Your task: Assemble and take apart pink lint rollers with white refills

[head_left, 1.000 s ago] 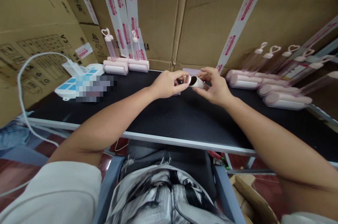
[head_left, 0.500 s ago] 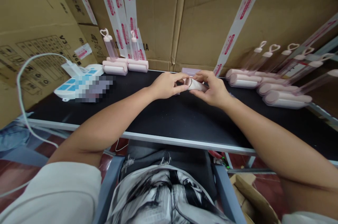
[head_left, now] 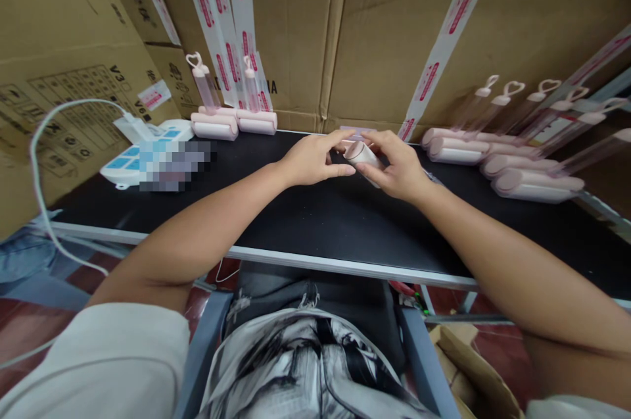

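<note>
A small pale pink roller [head_left: 361, 154] is held over the black table [head_left: 315, 221] near its far edge. My right hand [head_left: 399, 169] is wrapped round the roller from the right. My left hand [head_left: 313, 159] touches its capped left end, with thumb and forefinger stretched out on either side. A flat pink piece [head_left: 355, 131] lies on the table just behind both hands.
Several finished pink lint rollers with clear handles [head_left: 513, 169] lie at the right. Two more [head_left: 231, 120] stand at the back left against cardboard boxes [head_left: 345, 31]. A white device [head_left: 148, 149] with a cable [head_left: 44, 162] sits at the far left.
The roller's open end, seen a second ago, is now closed by a cap. My left fingers have loosened from a pinch and stretched out along the roller's end.
</note>
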Demonstrator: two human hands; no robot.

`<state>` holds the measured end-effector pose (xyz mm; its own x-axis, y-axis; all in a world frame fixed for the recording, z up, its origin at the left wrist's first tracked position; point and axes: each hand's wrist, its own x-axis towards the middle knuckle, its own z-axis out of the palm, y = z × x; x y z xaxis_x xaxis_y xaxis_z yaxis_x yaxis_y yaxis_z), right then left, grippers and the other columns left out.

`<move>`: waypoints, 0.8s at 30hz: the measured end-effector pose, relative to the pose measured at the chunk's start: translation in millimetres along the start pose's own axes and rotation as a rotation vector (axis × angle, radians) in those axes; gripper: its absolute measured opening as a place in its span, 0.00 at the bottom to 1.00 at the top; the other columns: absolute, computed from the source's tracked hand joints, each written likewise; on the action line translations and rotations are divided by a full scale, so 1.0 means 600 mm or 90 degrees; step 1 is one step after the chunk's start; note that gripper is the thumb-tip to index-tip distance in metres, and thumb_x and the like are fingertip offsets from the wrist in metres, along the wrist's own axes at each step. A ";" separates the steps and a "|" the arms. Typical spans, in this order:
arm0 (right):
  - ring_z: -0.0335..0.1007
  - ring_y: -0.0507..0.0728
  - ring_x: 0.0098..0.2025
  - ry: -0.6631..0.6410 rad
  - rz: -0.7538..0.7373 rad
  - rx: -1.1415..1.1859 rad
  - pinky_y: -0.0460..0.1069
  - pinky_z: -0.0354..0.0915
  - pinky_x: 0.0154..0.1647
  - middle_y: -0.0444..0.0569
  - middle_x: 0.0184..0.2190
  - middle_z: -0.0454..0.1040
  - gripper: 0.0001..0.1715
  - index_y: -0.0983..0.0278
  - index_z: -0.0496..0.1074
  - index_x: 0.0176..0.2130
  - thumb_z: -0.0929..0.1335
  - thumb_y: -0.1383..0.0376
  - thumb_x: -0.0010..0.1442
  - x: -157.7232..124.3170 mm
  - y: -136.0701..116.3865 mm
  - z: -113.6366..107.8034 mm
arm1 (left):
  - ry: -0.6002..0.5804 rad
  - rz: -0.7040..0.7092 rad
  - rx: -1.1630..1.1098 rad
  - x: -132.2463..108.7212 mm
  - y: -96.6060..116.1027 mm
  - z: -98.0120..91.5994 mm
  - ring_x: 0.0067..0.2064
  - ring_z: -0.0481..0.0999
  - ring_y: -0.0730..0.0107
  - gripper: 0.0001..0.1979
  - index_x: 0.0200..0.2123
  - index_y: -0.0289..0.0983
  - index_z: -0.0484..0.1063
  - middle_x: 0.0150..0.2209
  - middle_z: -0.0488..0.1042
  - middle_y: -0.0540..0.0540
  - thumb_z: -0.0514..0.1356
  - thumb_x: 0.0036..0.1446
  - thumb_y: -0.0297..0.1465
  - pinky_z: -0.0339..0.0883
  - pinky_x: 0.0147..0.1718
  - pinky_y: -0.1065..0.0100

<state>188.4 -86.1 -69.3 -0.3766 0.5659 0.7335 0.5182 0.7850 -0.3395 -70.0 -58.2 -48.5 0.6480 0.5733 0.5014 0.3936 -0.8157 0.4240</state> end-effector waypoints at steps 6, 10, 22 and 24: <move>0.78 0.68 0.49 0.014 0.006 0.005 0.66 0.76 0.53 0.55 0.51 0.80 0.31 0.50 0.75 0.65 0.76 0.50 0.65 -0.001 -0.001 -0.003 | 0.027 -0.029 -0.030 -0.003 -0.003 0.004 0.33 0.83 0.70 0.53 0.80 0.44 0.51 0.55 0.85 0.41 0.73 0.58 0.38 0.75 0.40 0.66; 0.76 0.69 0.51 0.001 0.000 -0.013 0.65 0.76 0.50 0.56 0.48 0.79 0.19 0.53 0.80 0.53 0.75 0.50 0.65 0.003 -0.011 -0.008 | 0.026 -0.018 -0.022 -0.003 -0.003 0.005 0.32 0.82 0.72 0.46 0.77 0.42 0.59 0.54 0.85 0.41 0.72 0.60 0.37 0.75 0.41 0.66; 0.83 0.64 0.49 0.084 0.184 0.344 0.59 0.80 0.51 0.51 0.50 0.84 0.29 0.53 0.77 0.52 0.78 0.39 0.61 -0.001 -0.027 0.014 | 0.104 -0.014 -0.102 -0.003 0.007 0.022 0.32 0.81 0.70 0.48 0.76 0.45 0.59 0.46 0.85 0.45 0.75 0.58 0.45 0.75 0.39 0.66; 0.84 0.64 0.49 0.107 0.171 0.357 0.58 0.81 0.50 0.51 0.49 0.85 0.31 0.54 0.77 0.51 0.79 0.39 0.59 0.000 -0.031 0.018 | 0.099 -0.006 -0.143 -0.001 0.007 0.029 0.33 0.81 0.70 0.42 0.70 0.44 0.68 0.43 0.85 0.46 0.75 0.58 0.49 0.74 0.39 0.65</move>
<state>170.7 -98.2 -69.3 -0.1405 0.7496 0.6467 0.0808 0.6597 -0.7471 -57.1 -63.2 -60.1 0.5301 0.6002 0.5989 0.2332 -0.7823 0.5776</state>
